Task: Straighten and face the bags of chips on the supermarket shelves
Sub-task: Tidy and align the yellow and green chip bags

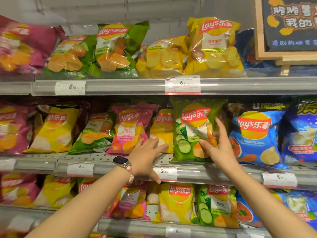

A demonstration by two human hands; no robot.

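We see the middle shelf (120, 158) carrying a row of chip bags. The green bag (192, 133) stands upright at its front edge. Our right hand (218, 145) grips the bag's right side, fingers spread across its face. Our left hand (145, 152), fingers straight, touches the yellow bag (164, 127) just left of it.

Stood across the whole frame: grey metal shelving (120, 86) in three tiers, each front edge fitted with a clear plastic rail. Carried white paper price tags (182, 84) along those rails. Showed a perforated grey shelf deck (106, 158) at mid-frame. Hung at the upper right: a wooden-framed black chalkboard sign (289, 26). Lit evenly from above, pale grey back wall (103, 9) along the top.
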